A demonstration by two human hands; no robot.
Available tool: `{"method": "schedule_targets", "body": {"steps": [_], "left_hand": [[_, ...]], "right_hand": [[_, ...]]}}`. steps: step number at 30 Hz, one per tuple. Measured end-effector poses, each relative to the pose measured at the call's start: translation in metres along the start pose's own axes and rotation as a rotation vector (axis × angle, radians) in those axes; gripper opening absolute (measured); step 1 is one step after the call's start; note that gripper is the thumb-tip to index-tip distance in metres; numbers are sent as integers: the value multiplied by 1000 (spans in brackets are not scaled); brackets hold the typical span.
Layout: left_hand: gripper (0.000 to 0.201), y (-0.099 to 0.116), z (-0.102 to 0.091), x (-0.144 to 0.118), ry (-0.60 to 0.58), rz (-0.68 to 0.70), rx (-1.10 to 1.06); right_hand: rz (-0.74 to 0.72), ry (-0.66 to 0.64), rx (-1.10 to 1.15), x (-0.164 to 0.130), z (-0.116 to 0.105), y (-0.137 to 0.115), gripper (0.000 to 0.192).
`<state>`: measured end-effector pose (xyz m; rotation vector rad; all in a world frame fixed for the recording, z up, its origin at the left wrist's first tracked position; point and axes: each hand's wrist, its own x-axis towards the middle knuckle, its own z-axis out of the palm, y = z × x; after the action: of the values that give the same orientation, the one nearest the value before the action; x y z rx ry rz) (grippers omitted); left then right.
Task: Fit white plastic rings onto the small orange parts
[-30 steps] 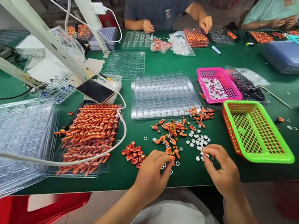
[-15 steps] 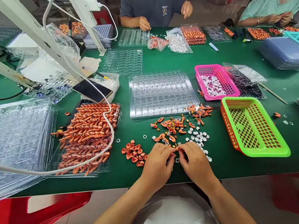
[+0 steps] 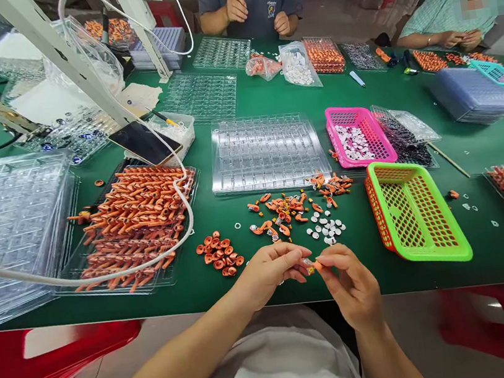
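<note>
Above green table (image 3: 210, 289), both hands' grips pinch orange part (image 3: 312, 265).

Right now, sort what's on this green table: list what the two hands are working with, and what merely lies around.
In hand:
left hand and right hand, pinching one small orange plastic piece
loose orange pieces
small white discs

Lying about:
green mesh basket
pink mesh basket
clear compartment tray
dark phone

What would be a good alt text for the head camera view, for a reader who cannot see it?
A person's left hand and right hand pinch a small orange part together above a green table. Loose orange parts, white discs, clear trays and a green basket lie beyond.
</note>
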<state>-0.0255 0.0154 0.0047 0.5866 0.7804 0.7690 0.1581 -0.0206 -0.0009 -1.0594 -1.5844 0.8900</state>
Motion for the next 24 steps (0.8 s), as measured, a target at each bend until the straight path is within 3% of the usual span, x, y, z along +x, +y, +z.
{"method": "schedule_targets", "body": {"steps": [4, 8, 15, 20, 24], "left_hand": [[29, 1, -1, 1, 19, -64, -105], [25, 2, 0, -3, 63, 23, -24], [7, 2, 14, -15, 157, 264, 380], [9, 0, 19, -19, 168, 593, 732], [7, -3, 19, -18, 213, 684, 856]], "right_hand": [[-158, -57, -121, -3, -6, 2, 44], [-197, -66, -132, -6, -9, 4, 47], [64, -142, 34, 0, -8, -2, 38], [153, -185, -50, 8, -4, -5, 7], [199, -145, -16, 5, -1, -6, 3]]}}
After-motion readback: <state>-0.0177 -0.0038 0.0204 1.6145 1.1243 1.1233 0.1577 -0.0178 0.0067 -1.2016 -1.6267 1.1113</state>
